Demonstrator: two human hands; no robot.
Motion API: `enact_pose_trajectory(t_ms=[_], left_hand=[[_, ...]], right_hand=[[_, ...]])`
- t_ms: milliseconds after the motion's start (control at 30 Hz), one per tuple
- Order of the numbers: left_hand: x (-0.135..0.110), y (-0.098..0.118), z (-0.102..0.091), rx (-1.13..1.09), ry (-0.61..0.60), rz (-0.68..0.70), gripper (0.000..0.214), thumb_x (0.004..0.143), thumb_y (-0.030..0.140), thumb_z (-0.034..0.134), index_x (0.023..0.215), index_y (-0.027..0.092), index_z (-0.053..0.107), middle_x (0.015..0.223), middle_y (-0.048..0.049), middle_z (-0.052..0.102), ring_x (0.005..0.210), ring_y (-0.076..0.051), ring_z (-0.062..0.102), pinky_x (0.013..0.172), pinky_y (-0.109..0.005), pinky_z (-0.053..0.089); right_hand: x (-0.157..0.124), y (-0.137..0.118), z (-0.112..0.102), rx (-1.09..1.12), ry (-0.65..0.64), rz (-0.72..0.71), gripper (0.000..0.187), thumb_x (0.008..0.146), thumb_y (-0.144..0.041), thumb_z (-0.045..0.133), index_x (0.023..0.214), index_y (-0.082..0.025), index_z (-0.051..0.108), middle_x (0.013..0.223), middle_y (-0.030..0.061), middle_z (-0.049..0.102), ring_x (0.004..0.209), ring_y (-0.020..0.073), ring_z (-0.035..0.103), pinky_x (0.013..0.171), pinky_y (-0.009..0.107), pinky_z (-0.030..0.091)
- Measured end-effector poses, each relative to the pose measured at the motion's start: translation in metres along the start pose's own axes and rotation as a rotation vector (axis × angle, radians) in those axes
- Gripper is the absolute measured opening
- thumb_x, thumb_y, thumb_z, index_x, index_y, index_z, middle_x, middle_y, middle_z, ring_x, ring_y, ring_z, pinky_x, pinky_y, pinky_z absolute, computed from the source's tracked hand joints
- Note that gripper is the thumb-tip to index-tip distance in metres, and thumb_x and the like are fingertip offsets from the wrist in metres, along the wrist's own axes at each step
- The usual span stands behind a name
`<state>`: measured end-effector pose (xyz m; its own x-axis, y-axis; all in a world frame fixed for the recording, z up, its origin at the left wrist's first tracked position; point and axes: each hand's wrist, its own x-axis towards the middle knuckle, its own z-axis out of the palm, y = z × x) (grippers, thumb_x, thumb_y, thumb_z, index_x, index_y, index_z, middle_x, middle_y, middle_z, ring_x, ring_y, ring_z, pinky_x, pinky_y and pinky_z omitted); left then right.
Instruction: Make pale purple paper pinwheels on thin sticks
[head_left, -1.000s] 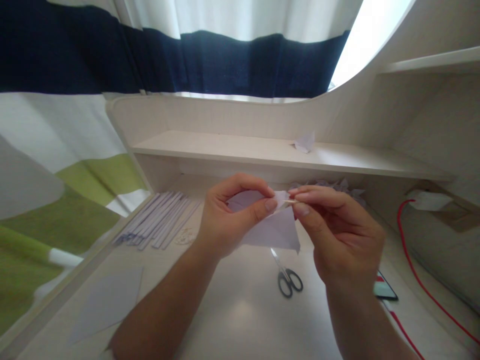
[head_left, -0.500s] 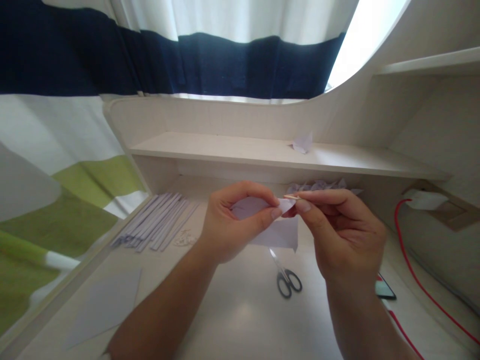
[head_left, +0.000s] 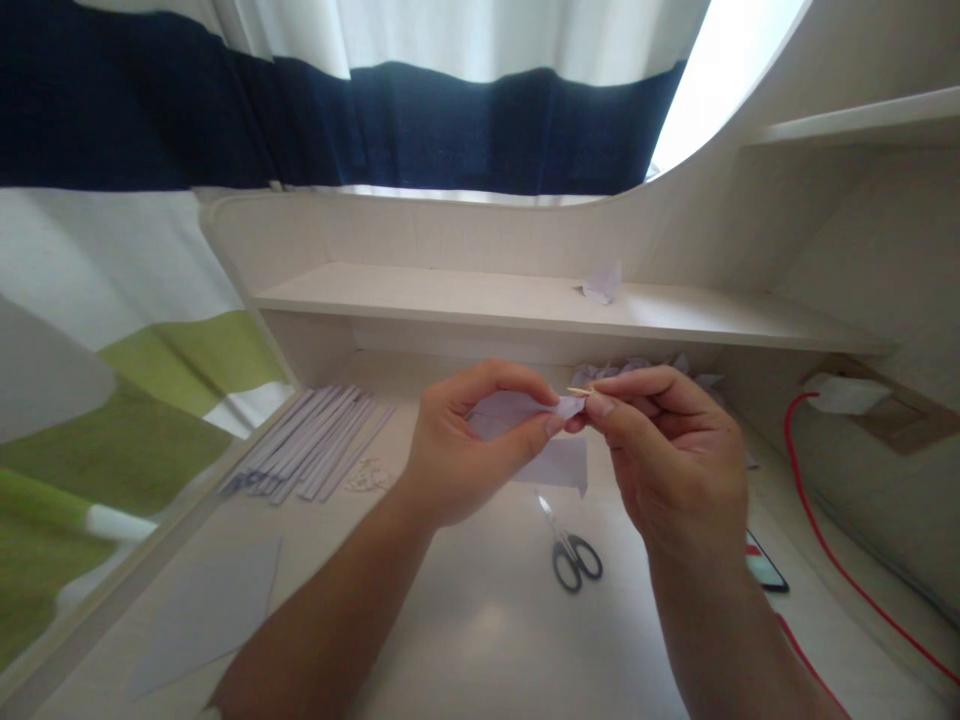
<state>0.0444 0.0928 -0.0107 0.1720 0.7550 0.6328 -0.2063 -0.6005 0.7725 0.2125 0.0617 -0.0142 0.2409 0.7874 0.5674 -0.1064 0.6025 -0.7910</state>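
Observation:
Both hands are raised above the desk (head_left: 480, 620), pinching one pale lilac paper sheet (head_left: 559, 462). My left hand (head_left: 469, 445) is closed on the sheet's upper edge, thumb under, fingers curled over. My right hand (head_left: 667, 455) pinches a thin wooden stick (head_left: 579, 392) against the paper's corner, its fingers pressed together. The rest of the sheet hangs down between the hands.
Black-handled scissors (head_left: 566, 545) lie below the hands. Several rolled paper tubes (head_left: 315, 455) lie at the left, a flat lilac sheet (head_left: 206, 610) at the front left. A phone (head_left: 765, 572) and red cable (head_left: 832, 560) are at the right. Paper pieces (head_left: 645, 368) sit under the shelf (head_left: 525, 300).
The hands have drawn closer together and slightly left. Less of the hanging sheet shows than before; the paper looks wound further round the stick.

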Motion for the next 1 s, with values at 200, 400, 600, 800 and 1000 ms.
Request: enact_pose_trajectory(t_ms=[200,400,600,800,1000], left_hand=[[0.0016,0.0003,-0.0013,-0.025,-0.010,-0.039,0.020,0.075,0.030,0.095,0.088,0.022,0.081,0.081,-0.0021,0.078,0.066,-0.016,0.068,0.057,-0.025,0.053],[0.0047,0.0025,-0.0053,-0.132,-0.023,-0.104,0.023,0.069,0.028,0.099,0.083,0.023,0.082,0.074,0.0001,0.076,0.059,-0.012,0.062,0.051,-0.022,0.048],[0.0056,0.0035,-0.0076,-0.223,-0.001,-0.104,0.026,0.065,0.027,0.101,0.081,0.024,0.080,0.073,0.0006,0.076,0.058,-0.013,0.065,0.051,-0.022,0.050],[0.0051,0.0029,-0.0071,-0.260,-0.013,-0.096,0.027,0.065,0.023,0.101,0.082,0.023,0.080,0.074,0.0001,0.078,0.059,-0.014,0.069,0.051,-0.021,0.053],[0.0052,0.0031,-0.0090,-0.229,-0.023,-0.074,0.025,0.067,0.021,0.100,0.083,0.022,0.081,0.075,0.0004,0.078,0.060,-0.012,0.069,0.051,-0.019,0.053]], right_hand=[[-0.0008,0.0011,0.0012,-0.007,0.007,-0.012,0.012,0.086,-0.018,0.086,0.091,-0.026,0.077,0.080,-0.0003,0.081,0.068,0.0180,0.077,0.068,0.033,0.066],[0.0012,-0.0024,-0.0009,0.051,-0.052,0.012,0.010,0.087,-0.019,0.086,0.092,-0.026,0.079,0.085,0.0005,0.084,0.072,0.0178,0.079,0.071,0.032,0.066],[0.0030,-0.0047,-0.0021,0.075,-0.130,0.075,0.009,0.086,-0.019,0.086,0.090,-0.024,0.079,0.080,0.0010,0.083,0.071,0.0187,0.079,0.073,0.034,0.067],[-0.0005,-0.0071,-0.0017,0.149,-0.189,0.093,0.011,0.089,-0.015,0.083,0.093,-0.024,0.081,0.083,0.0009,0.084,0.072,0.0165,0.079,0.073,0.030,0.066],[-0.0019,-0.0066,-0.0019,0.173,-0.204,0.091,0.013,0.091,-0.013,0.083,0.095,-0.025,0.082,0.086,0.0003,0.085,0.076,0.0148,0.079,0.077,0.028,0.066]])
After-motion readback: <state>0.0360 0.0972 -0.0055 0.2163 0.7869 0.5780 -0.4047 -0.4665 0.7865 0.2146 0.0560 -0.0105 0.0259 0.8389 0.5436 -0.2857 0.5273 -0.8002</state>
